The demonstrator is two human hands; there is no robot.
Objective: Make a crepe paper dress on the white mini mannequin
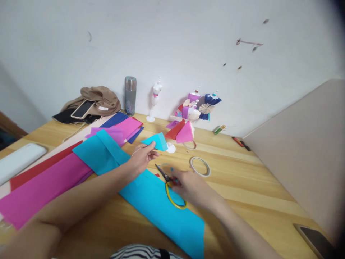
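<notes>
My left hand [142,157] pinches a small cut piece of cyan tissue paper [157,141] and holds it up above the table. My right hand [185,185] rests on a pair of yellow-handled scissors [168,183], fingers curled over the handles, blades pointing up-left. The scissors lie on a long cyan paper sheet [159,205] that runs diagonally across the wooden table [242,187]. A roll of clear tape [200,166] lies just beyond my right hand.
Magenta paper [45,187], red and blue sheets lie at left. At the back stand a grey bottle [130,95], a white figurine [154,102], paper decorations [198,108], a brown bag with a phone [83,108]. Another phone [315,239] sits at bottom right beside a beige panel.
</notes>
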